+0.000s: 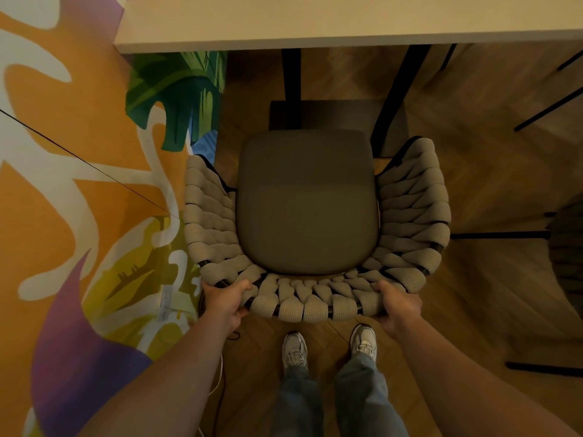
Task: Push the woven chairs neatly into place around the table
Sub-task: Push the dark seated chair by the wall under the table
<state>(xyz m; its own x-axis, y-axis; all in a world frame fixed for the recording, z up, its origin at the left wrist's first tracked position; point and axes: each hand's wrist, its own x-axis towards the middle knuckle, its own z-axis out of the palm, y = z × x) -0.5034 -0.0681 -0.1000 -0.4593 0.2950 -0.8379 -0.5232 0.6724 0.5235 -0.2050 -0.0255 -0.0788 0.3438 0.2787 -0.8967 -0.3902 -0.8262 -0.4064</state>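
A woven chair [315, 298] with a beige rope backrest and a grey seat cushion stands directly below me, facing the pale table [315, 23] at the top. The seat's front edge sits a little short of the table edge. My left hand [225, 299] grips the backrest's top rim on its left side. On the right side of the same rim, my right hand [399, 305] holds on with curled fingers. My two feet stand just behind the chair.
A painted wall [79, 184] with orange, white, green and purple shapes runs close along the left. Black table legs [291, 77] stand under the table ahead. Another dark woven chair [568, 247] shows at the right edge. A cable [220, 373] lies on the wooden floor near the wall.
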